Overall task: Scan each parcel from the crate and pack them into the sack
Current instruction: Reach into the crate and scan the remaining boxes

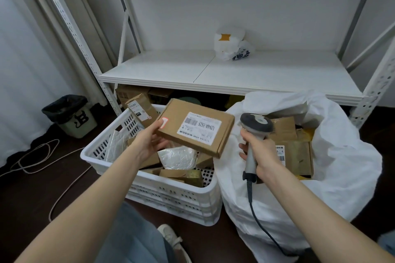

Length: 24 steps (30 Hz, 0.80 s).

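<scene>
Right now your left hand (149,143) holds a flat cardboard parcel (195,127) by its left end, thumb on top and the fingers (164,142) curled underneath. The parcel hangs tilted above the white crate (171,194) at the centre of the frame, its white label (198,126) facing up. A red patch of light (164,122) falls on the parcel's left corner, just beside your thumb and apart from the label.

Your right hand (259,151) is wrapped round the grey handle of the scanner (255,123), fingers closed tight on it. The scanner's head sits just to the right of the parcel's right edge. Its dark cord (256,215) runs down from the handle toward the lower right of the frame.

Inside the crate lie more brown boxes and silvery padded mailers (177,157), and one small box (141,109) leans at its far left corner. The white sack (342,166) stands open at the right of the frame, touching the crate, with brown parcels (297,156) inside it.

Behind both stands a white shelf (235,70) carrying a white plastic bag (232,44). At the left middle of the frame a bin (70,115) with a black liner stands on the dark floor, and a pale cable (42,156) loops across the floor below it. A light shoe (171,237) shows at the bottom centre.
</scene>
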Each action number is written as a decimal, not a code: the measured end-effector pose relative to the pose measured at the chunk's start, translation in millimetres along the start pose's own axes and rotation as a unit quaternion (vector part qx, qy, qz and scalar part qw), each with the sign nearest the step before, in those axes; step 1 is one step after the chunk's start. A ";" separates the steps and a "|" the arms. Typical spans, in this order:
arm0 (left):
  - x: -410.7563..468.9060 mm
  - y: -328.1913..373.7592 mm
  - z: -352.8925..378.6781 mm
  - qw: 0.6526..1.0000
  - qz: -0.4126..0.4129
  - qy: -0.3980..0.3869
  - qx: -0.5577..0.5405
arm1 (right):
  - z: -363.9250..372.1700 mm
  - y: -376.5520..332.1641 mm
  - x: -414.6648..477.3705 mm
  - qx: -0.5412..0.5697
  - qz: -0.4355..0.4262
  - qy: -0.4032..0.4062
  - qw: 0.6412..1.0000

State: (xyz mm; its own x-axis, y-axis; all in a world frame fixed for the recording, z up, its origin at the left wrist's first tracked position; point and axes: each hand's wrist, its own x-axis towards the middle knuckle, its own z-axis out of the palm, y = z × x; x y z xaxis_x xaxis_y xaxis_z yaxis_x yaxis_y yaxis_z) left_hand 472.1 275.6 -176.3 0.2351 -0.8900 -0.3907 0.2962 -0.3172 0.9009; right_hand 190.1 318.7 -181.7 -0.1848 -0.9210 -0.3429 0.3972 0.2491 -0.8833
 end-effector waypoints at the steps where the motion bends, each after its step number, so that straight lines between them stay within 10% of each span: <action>1: -0.5 -1.6 -1.9 0.999 -0.001 0.007 -0.031 | 1.3 0.6 -3.0 0.001 0.001 0.006 1.000; 24: -9.1 -57.9 26.9 0.999 0.019 0.032 0.016 | 23.2 29.0 -59.8 -0.129 -0.003 -0.056 0.990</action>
State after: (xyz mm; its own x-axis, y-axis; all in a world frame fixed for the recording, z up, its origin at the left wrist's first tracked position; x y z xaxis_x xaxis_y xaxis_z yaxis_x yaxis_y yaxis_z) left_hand 427.9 293.2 -219.8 0.3050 -0.8789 -0.3667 0.2564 -0.2951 0.9204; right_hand 233.5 374.1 -179.4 -0.0806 -0.9465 -0.3125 0.1505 0.2984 -0.9425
